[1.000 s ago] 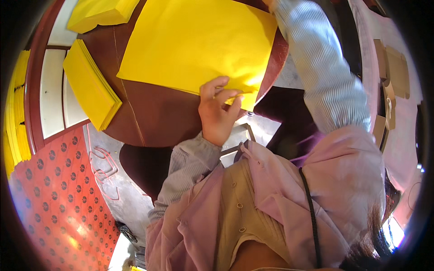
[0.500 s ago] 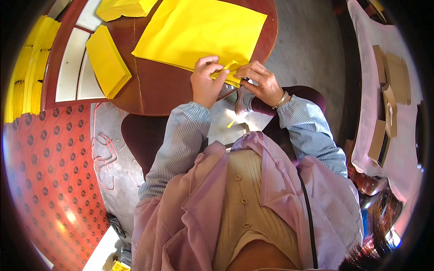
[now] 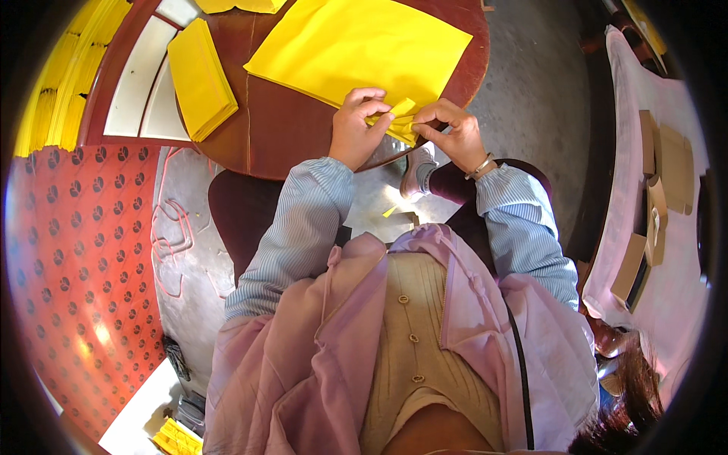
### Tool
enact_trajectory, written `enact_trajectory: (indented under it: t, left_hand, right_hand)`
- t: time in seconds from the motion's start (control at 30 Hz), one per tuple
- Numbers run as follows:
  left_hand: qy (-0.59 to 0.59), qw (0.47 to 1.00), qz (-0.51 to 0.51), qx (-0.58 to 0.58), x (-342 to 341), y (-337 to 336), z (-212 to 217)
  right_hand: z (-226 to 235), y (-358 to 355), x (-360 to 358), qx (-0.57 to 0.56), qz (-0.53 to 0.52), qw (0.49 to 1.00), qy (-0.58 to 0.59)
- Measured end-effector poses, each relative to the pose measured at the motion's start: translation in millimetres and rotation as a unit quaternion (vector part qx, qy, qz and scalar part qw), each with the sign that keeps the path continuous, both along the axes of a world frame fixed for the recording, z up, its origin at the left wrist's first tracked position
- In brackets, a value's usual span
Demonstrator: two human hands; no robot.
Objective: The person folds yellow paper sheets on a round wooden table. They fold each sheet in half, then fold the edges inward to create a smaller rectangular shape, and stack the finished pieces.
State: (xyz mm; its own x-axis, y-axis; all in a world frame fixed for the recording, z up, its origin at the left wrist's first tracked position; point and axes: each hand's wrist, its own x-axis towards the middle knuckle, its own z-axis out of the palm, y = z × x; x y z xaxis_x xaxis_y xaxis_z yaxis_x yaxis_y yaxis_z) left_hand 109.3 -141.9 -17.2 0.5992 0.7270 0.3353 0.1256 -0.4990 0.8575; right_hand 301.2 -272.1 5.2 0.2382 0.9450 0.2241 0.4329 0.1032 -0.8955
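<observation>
A large yellow paper sheet [image 3: 364, 45] lies on a round dark-brown table [image 3: 288, 129]. At the table's near edge my left hand [image 3: 356, 129] and my right hand [image 3: 451, 133] both pinch a small folded piece of yellow paper [image 3: 402, 121], which overlaps the big sheet's near corner. The fingertips of both hands meet at the fold. Striped blue sleeves cover both forearms.
A stack of yellow paper [image 3: 199, 80] sits on the table's left side, another yellow stack [image 3: 243, 6] at the far edge. More yellow sheets line the far left [image 3: 53, 91]. A red patterned mat [image 3: 76, 258] covers the floor at left. Brown cardboard boxes [image 3: 656, 189] lie on a pink cloth at right.
The view has tilted down. My right arm, stretched across the big sheet a second ago, has come back, and both hands now meet on the small folded piece at the table's near edge.
</observation>
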Motion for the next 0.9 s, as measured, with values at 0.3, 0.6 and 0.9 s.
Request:
enact_trajectory:
  t: [0.3, 0.6, 0.9]
  left_hand:
    - [-0.005, 0.999, -0.001, 0.033, -2, -3, 1]
    - [-0.002, 1.0, 0.03, -0.01, 4, -1, -6]
    - [-0.007, 1.0, -0.007, -0.008, -1, 3, -7]
  right_hand:
    - [-6, 2, -8, 0.022, -0.057, 0.998, -0.011]
    - [-3, -4, -13, 0.071, -0.052, 0.993, -0.075]
    - [-14, 0, -11, 0.023, -0.07, 0.997, 0.034]
